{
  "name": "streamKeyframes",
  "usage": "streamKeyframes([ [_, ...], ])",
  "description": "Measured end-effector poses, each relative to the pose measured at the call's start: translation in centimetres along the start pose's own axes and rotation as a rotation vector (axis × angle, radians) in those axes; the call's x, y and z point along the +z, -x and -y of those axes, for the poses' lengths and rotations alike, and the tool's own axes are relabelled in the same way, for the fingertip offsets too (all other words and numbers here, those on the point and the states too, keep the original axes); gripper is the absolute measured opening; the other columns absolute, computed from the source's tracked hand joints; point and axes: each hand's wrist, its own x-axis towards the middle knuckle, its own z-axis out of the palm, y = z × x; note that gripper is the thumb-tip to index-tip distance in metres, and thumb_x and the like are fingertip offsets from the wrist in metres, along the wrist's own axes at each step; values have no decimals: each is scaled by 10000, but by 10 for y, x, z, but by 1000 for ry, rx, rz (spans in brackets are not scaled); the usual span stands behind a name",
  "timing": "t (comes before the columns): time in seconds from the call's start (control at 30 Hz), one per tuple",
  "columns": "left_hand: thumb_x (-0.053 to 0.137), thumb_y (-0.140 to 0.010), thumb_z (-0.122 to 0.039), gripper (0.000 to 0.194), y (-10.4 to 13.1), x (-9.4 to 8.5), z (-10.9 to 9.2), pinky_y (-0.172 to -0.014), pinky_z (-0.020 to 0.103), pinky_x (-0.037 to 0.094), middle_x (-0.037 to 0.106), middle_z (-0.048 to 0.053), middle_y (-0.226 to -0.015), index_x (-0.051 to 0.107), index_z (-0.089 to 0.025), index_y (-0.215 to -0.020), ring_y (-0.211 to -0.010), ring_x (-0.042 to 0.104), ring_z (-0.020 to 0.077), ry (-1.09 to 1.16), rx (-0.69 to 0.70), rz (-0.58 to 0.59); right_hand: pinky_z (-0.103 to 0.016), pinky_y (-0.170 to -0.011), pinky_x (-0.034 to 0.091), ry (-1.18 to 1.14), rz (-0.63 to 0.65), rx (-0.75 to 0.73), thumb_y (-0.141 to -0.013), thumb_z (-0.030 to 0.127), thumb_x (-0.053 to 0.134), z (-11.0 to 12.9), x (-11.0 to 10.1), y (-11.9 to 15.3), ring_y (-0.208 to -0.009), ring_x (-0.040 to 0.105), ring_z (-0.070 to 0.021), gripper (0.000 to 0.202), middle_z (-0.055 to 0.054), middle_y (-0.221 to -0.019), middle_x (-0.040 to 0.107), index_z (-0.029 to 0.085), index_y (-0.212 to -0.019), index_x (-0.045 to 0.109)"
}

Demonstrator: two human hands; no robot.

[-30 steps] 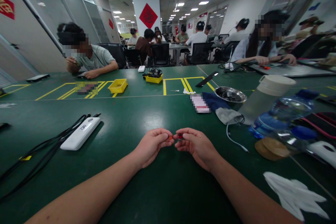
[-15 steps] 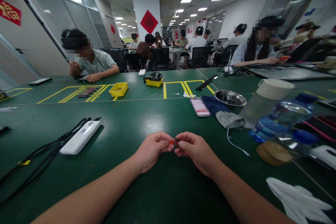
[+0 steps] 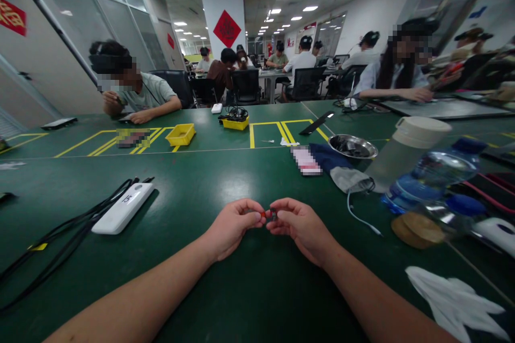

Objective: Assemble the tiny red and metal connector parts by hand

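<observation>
Above the near middle of the green table [image 3: 193, 182], my two hands meet fingertip to fingertip. My left hand [image 3: 237, 225] pinches a small orange-red piece [image 3: 263, 214] between thumb and fingers. Close beside it, my right hand [image 3: 300, 228] is closed on a small dark piece [image 3: 274, 215]. Both pieces are mostly covered by the fingers, and their exact kind is too small to tell. Whether the two pieces touch I cannot tell.
Left of my hands lie a white power bank [image 3: 124, 208] and black cables [image 3: 72, 236]. On the right are a metal bowl [image 3: 372, 151], a frosted cup [image 3: 396, 155], a water bottle [image 3: 430, 177] and a white glove [image 3: 450, 297]. Yellow trays [image 3: 181, 134] and co-workers are farther back.
More of the dark piece shows at my right fingertips, and less of the orange-red one. My hands stay nearly in place. The co-worker at the right has lowered a hand toward the table.
</observation>
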Motion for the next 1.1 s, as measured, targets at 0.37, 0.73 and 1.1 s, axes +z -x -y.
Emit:
streamKeyframes([
  [0.37,693,-789,-162,75,-2,-4,2,-753,227,485,709,62,-818,696,-119,-850,-730,635,104,-20,6,6,-324,-686,537,57,15,-21,-750,247,702,-2,-1,1,-703,696,-162,220,-42,-865,699,168,-944,636],
  [0.73,685,-795,-150,68,-2,-3,2,-723,222,477,705,50,-818,689,-123,-857,-707,623,98,-19,28,7,-337,-697,559,107,-44,-81,-736,211,697,-6,1,-2,-718,712,-179,217,-45,-861,705,156,-935,627],
  [1.1,715,-757,-136,129,-1,-3,2,-767,244,471,701,60,-811,709,-113,-884,-759,627,118,-32,23,11,-326,-700,545,201,4,-112,-749,217,717,-3,1,2,-692,668,-144,265,-28,-877,669,165,-1004,667],
])
